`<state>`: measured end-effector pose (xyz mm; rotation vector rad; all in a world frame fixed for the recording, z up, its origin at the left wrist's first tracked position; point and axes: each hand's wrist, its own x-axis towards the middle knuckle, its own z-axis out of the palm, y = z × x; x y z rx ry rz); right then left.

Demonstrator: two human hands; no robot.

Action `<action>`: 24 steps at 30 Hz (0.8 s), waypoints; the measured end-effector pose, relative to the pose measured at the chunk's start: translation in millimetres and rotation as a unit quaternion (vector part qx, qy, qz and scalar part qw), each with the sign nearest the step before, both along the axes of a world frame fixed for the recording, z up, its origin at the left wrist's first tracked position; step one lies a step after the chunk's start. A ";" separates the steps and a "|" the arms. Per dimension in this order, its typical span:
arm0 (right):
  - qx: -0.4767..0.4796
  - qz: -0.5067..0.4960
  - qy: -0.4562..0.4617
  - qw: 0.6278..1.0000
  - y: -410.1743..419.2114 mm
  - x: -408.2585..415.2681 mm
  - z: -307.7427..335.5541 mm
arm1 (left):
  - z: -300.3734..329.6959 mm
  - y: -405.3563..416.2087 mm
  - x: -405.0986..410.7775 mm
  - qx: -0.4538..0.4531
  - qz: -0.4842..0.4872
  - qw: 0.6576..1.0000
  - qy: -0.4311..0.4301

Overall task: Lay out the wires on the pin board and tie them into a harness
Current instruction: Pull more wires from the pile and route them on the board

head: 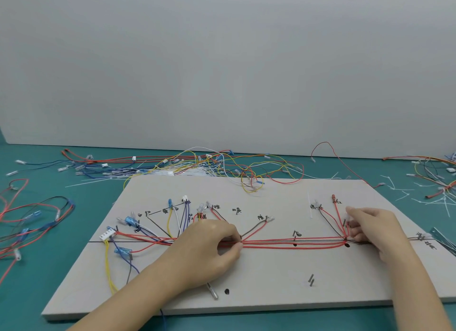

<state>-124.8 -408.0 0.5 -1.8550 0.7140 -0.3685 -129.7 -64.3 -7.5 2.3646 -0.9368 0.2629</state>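
Board (259, 291): near edge bare, lying on teal worktop (37, 269). Left hand (209, 246) pinches red wires (291, 242) mid-board; right hand (375, 229), fingers curled, grips their right junction. Loose wires (197, 168) beyond far edge.

L hand (209, 244) pinches red wires (291, 243) | R hand (370, 228) grips wires | pin board (271, 286)

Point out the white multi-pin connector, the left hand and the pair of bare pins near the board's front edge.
white multi-pin connector (107, 234): head view, middle of its housing.
left hand (212, 246): head view, back of the hand.
pair of bare pins (311, 280): head view, between the two pins.
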 end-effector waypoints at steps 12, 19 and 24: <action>-0.142 0.032 -0.025 0.989 14.7 -6.8 7.3 | 1.9 -1.1 0.8 0.000 0.002 1.000 0.004; -0.144 0.063 -0.028 0.987 13.1 -9.3 10.7 | 2.2 -1.1 0.9 -0.005 0.003 1.000 0.002; -0.100 0.039 -0.046 0.993 10.0 -10.4 9.2 | 2.4 -3.0 0.0 -0.011 0.001 1.000 0.010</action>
